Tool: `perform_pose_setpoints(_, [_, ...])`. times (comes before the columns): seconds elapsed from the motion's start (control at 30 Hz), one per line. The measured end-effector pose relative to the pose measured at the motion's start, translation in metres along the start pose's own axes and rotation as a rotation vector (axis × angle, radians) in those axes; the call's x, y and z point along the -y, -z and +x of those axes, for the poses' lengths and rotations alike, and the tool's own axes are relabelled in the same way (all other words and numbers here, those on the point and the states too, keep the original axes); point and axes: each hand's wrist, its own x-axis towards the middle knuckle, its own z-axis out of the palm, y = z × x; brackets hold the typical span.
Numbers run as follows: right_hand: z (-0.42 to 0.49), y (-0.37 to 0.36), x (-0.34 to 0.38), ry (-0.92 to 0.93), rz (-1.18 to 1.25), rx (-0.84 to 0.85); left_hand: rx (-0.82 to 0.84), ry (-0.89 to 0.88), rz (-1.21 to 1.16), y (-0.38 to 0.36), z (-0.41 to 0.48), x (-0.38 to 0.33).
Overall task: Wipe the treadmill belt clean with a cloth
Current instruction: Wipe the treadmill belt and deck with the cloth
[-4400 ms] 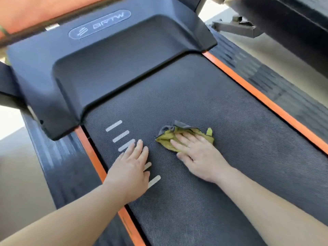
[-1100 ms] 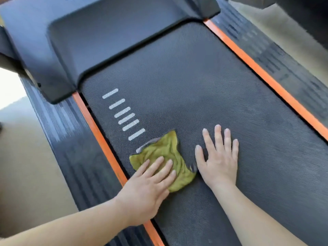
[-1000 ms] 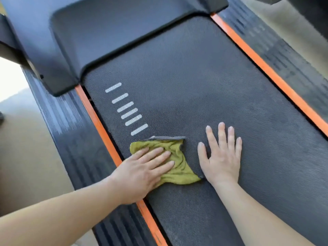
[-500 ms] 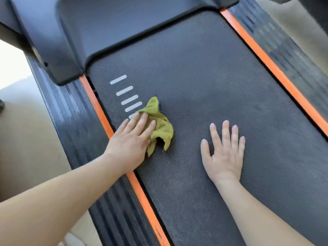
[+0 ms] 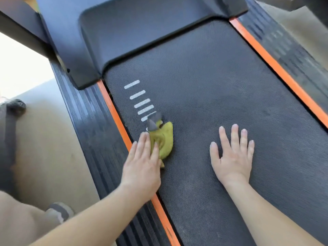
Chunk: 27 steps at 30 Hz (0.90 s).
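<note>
Fingers (image 5: 142, 144) of the left hand (image 5: 142, 171) lie straight and close together, pressing the cloth (image 5: 165, 141) flat against the belt (image 5: 221, 82) rather than gripping it. The heel of that hand sits over the orange strip (image 5: 113, 110) at the belt's left edge. A second ago the cloth was spread wide. Now it is bunched into a narrow wad with a grey corner poking up, and it has been drawn back a little from the white stripes (image 5: 140, 100), so I'd say a short back-and-forth scrub along this left edge is under way. The right hand (image 5: 232, 157) has not moved: palm down, fingers spread, holding nothing, well apart from the cloth and seemingly just propping the person up. It covers a patch mid-belt and would need to lift before the cloth can cross. Farther on, the belt's middle and right side look dull and smudged, so much seems left to wipe. Beyond that the motor cover (image 5: 142, 32) overhangs the belt's front end, a lip the cloth would have to work up against.
</note>
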Motion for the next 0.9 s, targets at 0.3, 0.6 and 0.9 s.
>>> perform_pose_setpoints(0.3, [0.000,0.010,0.007,0.033,0.070,0.024,-0.081,-0.315,-0.017,0.000,-0.015,-0.015])
perform_pose_setpoints(0.6, [-0.010,0.022,-0.022,0.083,0.113,0.060,-0.115,0.035,-0.219,-0.003,0.068,-0.002])
perform_pose_setpoints(0.9, [-0.020,0.019,-0.059,0.028,0.053,0.223,-0.111,-0.674,-0.211,-0.017,0.040,-0.061])
